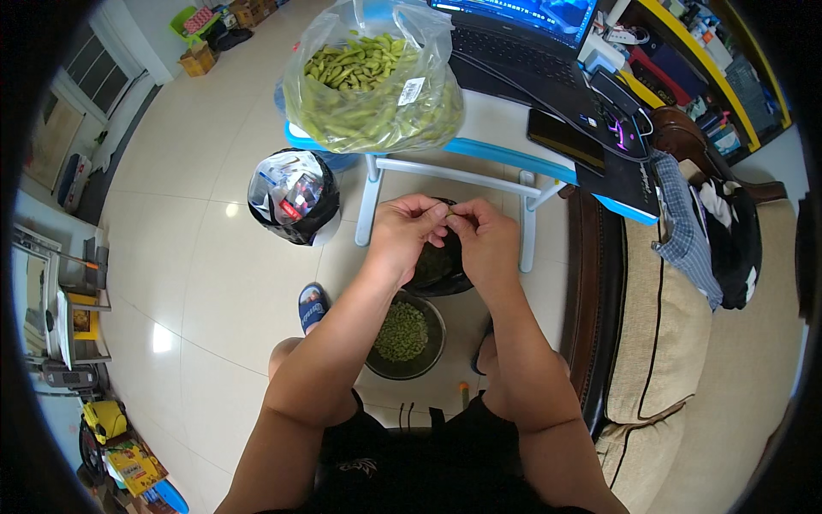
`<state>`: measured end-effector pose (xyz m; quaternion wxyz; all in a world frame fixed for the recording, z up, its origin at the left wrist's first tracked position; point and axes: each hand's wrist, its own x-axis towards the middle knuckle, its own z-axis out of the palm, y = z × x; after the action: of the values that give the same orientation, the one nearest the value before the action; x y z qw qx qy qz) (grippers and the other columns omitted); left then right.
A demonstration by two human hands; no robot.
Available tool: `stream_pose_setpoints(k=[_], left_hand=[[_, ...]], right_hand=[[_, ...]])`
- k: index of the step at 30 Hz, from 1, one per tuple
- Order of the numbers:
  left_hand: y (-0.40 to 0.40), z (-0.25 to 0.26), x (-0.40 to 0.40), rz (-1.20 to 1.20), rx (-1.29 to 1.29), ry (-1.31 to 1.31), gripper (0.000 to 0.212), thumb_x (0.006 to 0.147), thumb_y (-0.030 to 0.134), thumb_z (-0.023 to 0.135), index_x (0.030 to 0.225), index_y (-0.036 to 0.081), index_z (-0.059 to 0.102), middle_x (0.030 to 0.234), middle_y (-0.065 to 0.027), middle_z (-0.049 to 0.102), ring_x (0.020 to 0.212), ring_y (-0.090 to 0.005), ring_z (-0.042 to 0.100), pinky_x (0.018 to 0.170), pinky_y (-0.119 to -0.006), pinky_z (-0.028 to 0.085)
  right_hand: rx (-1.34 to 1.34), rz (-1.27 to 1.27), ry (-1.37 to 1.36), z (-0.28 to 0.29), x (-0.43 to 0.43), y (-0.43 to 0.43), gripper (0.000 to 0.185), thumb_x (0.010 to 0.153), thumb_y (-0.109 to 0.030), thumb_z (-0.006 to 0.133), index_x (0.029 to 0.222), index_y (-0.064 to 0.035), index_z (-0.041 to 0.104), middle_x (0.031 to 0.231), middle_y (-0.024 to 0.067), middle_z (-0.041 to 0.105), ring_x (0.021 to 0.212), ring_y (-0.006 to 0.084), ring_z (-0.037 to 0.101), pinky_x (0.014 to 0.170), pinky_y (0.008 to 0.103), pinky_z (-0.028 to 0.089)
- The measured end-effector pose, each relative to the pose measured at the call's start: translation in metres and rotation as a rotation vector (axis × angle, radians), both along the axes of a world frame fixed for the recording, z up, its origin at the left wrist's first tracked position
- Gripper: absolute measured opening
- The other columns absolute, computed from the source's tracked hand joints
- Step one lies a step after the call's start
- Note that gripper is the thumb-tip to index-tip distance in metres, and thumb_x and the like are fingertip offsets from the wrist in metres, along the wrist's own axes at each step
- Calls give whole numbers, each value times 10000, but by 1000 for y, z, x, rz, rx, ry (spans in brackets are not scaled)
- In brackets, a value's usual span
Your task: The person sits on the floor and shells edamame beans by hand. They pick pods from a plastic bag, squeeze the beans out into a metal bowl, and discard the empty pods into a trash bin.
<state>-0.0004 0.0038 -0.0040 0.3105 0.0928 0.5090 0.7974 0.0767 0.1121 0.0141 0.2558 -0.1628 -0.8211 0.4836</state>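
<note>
My left hand (408, 234) and my right hand (485, 238) meet at the fingertips, both pinching a small soybean pod (449, 212), mostly hidden by the fingers. Under them, on the floor, is a black plastic bag (443, 276) with dark contents that are hard to make out. Nearer to me stands a metal bowl (439, 350) holding shelled green soybeans (401, 331). Beyond my hands, a clear plastic bag (385, 122) full of green soybean pods (359, 61) rests on the left end of a white and blue table.
A bin lined with a black bag (329, 209) stands left of the table (494, 115). A laptop (514, 58), a phone (565, 140) and cables lie on the tabletop. To the right is a sofa (668, 334) with clothes (687, 231) on it.
</note>
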Motion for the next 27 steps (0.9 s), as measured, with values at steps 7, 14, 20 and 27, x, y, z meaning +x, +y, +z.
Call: stream_pose_setpoints(k=[7, 14, 20, 27], left_hand=[[-2, 4, 4, 46, -12, 55, 73, 880, 46, 592, 843, -9, 621, 727, -52, 625, 600, -96, 558, 515, -213, 457], [-1, 4, 6, 77, 18, 93, 53, 871, 33, 596, 866, -9, 628, 746, -50, 636, 616, -95, 573, 528, -215, 465], [0, 6, 8, 55, 87, 106, 67, 863, 39, 614, 893, -16, 636, 766, -61, 647, 639, -108, 593, 542, -217, 474], [-3, 4, 5, -19, 160, -31, 86, 878, 63, 606, 891, -21, 622, 779, -80, 650, 636, -125, 590, 576, -239, 482]], right_hand=[[196, 24, -55, 5, -1, -2, 137, 803, -66, 659, 908, 13, 621, 747, 132, 655, 665, 209, 641, 614, 304, 499], [153, 41, -22, -3, -3, -2, 92, 837, -81, 623, 844, 11, 622, 667, 110, 638, 548, 160, 597, 517, 276, 470], [96, 10, -25, -4, -3, -1, 111, 848, -75, 605, 777, 10, 611, 597, 74, 606, 502, 114, 548, 476, 257, 440], [113, 23, -16, 3, -1, -3, 132, 839, -62, 603, 733, 14, 585, 585, 72, 596, 516, 129, 555, 497, 266, 440]])
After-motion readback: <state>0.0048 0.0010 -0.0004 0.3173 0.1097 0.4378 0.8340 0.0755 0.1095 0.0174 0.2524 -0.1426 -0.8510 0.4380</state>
